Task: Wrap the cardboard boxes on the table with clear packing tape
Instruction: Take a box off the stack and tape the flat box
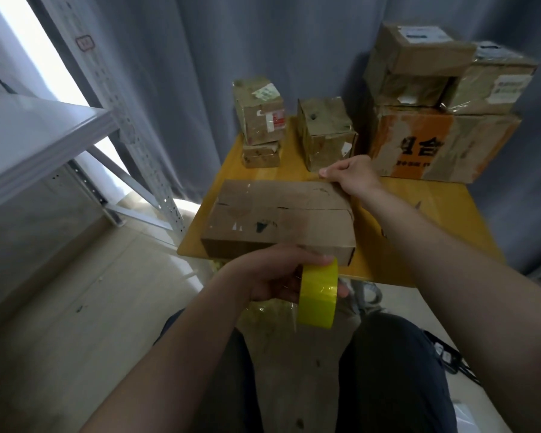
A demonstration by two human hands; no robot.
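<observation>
A flat, worn cardboard box (278, 217) lies at the near left of the yellow wooden table (431, 220). My left hand (272, 276) grips a roll of packing tape (319, 295), yellow-looking on the roll, just below the box's near edge. My right hand (350, 176) rests at the box's far right corner with its fingers curled on the edge. I cannot tell whether it pinches a tape end there.
Behind stand two small taped boxes, stacked (260, 120), and a taller taped box (325, 132). A large orange-printed box (434, 142) at back right carries more boxes (419, 57). A grey metal shelf (44, 142) is to the left, and grey curtains hang behind. Cables (450, 357) lie on the floor.
</observation>
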